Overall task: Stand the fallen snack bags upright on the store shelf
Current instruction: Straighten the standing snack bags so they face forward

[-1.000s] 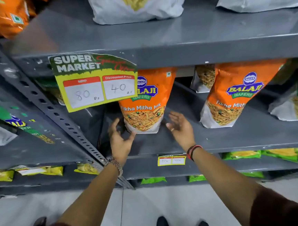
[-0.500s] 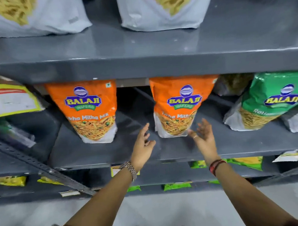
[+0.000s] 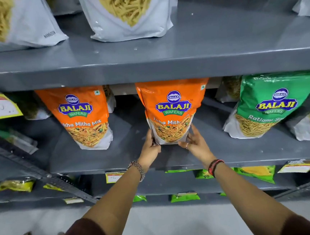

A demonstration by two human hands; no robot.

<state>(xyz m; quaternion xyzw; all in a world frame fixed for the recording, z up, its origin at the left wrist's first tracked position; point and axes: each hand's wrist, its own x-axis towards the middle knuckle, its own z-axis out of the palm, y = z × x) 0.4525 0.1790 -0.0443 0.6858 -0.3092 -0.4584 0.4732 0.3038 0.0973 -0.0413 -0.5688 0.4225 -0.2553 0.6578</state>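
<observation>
Fingers (image 3: 150, 136) of the left hand (image 3: 149, 150) and right hand (image 3: 195, 143) clasp the bottom corners of the middle orange bag (image 3: 172, 112), one hand at each side. It stands upright on the grey shelf (image 3: 228, 152), between another orange bag (image 3: 83, 118) and a green bag (image 3: 267, 105).

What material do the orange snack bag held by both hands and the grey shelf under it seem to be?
The orange Balaji snack bag looks like glossy plastic film: it creases and catches light. The grey shelf board seems painted sheet metal, smooth, with a dull sheen and a folded front edge.
</observation>
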